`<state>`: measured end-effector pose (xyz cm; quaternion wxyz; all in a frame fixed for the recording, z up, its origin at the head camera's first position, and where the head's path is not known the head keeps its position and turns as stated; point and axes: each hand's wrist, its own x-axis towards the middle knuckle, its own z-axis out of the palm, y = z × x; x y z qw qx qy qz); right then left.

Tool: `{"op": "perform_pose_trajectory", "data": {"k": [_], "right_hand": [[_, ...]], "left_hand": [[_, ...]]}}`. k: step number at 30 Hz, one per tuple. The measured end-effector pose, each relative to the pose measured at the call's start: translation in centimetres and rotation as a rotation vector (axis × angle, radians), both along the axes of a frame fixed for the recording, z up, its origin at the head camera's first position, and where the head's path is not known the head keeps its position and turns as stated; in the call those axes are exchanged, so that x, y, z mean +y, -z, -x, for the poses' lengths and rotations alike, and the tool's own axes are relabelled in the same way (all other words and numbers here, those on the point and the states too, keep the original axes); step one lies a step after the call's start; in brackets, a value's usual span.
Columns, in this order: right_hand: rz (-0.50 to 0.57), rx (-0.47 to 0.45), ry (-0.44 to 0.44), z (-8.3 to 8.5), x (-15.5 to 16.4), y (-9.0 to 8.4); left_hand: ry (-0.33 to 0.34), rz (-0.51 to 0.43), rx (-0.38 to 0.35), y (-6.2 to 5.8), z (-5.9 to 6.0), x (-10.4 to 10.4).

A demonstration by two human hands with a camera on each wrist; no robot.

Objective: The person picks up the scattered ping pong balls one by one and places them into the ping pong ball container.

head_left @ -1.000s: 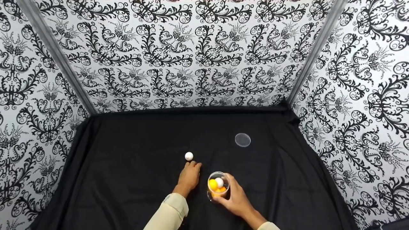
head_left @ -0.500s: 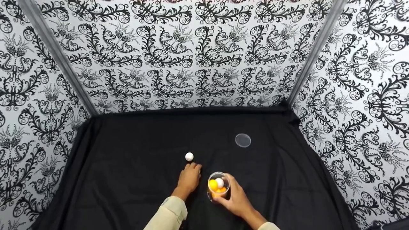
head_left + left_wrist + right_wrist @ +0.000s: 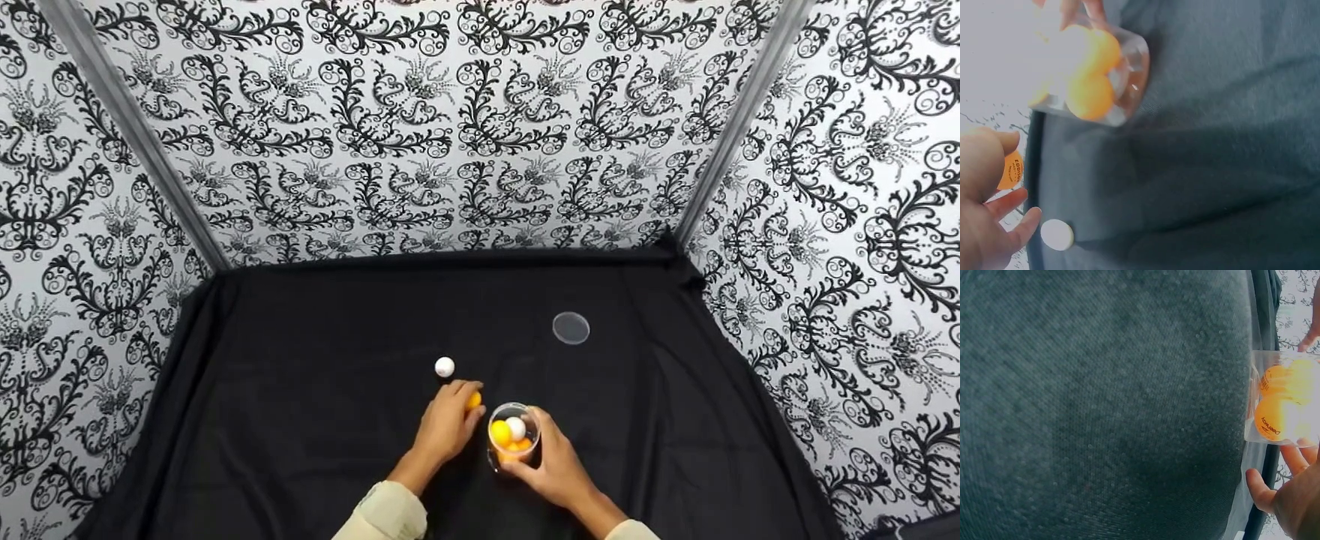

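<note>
Near the front edge of the black cloth [image 3: 300,420], in the head view, an orange ball [image 3: 473,400] is pinched by the curled fingers of the left hand [image 3: 444,424], just beside the clear cup [image 3: 513,435] gripped by the right hand [image 3: 551,469]; a white ball [image 3: 445,367] and a lid [image 3: 571,328] lie farther back.

From the left wrist, the ball [image 3: 1010,170] is seen tucked behind the fingertips.

From the right wrist, fingers are seen wrapped round the cup [image 3: 1280,398].

The ball is judged light, smooth, easily dropped; opposite sides are best taken.
</note>
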<state>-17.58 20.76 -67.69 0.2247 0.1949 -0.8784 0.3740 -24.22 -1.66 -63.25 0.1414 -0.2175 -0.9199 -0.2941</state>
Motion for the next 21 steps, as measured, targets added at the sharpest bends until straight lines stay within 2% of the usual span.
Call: {"op": "perform_pose_trajectory", "data": {"k": [12,16,21], "right_hand": [[0.000,0.008,-0.013,0.1,0.1,-0.2],[0.002,0.009,-0.017,0.1,0.2,-0.2],[0.005,0.040,-0.022,0.1,0.2,0.0]], "left_hand": [[0.075,-0.137,0.031,-3.9,-3.1,1.8],[0.116,-0.129,0.046,-4.2,-4.2,2.6],[0.164,-0.084,0.127,-3.7,-5.2,3.6]]}}
